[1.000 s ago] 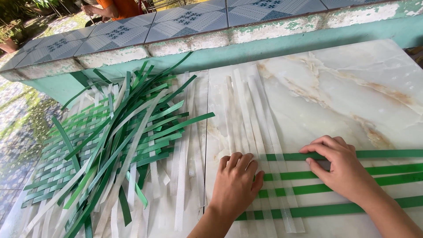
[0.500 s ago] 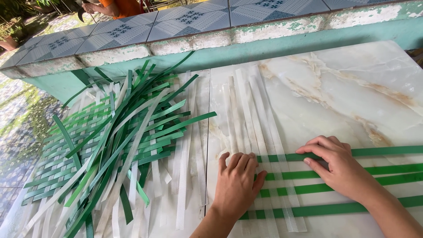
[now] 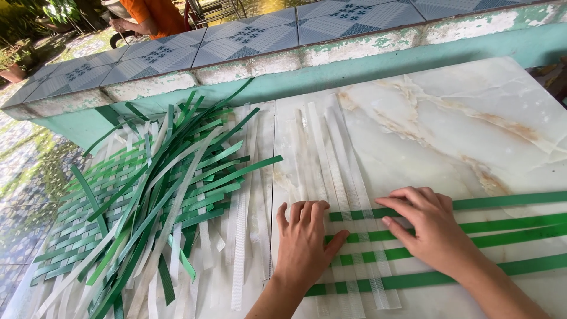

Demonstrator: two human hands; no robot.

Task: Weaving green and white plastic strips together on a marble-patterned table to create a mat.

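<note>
- A head-worn camera looked down at a pale marble-patterned counter (image 3: 472,124) where a person worked with two bare hands.
- The left hand (image 3: 304,245) lay flat, palm down, at about 6 o'clock in the view, fingers spread and released, gripping nothing; it pressed on the left ends of the green strips (image 3: 502,227).
- The right hand (image 3: 434,227) lay at about 4 o'clock, also flat and open, its grip released, with fingertips (image 3: 393,204) resting on the upper green strips.
- Four green strips ran side by side from the hands out toward 3 o'clock, lying flat on the counter.
- Several translucent white strips (image 3: 336,177) ran from 12 toward 6 o'clock, crossing the green ones between the two hands; they looked interlaced over and under, though the exact order was hard to tell.
- At 9 o'clock, well apart from the hands, a loose pile of green and white strips (image 3: 171,183) lay fanned over a partly woven green-and-white mat (image 3: 65,236).
- Along 12 o'clock ran a low wall (image 3: 366,59) painted teal with peeling patches, topped with blue-patterned tiles.
- At 11 o'clock, beyond the wall, part of another person in an orange top (image 3: 153,18) showed.
</note>
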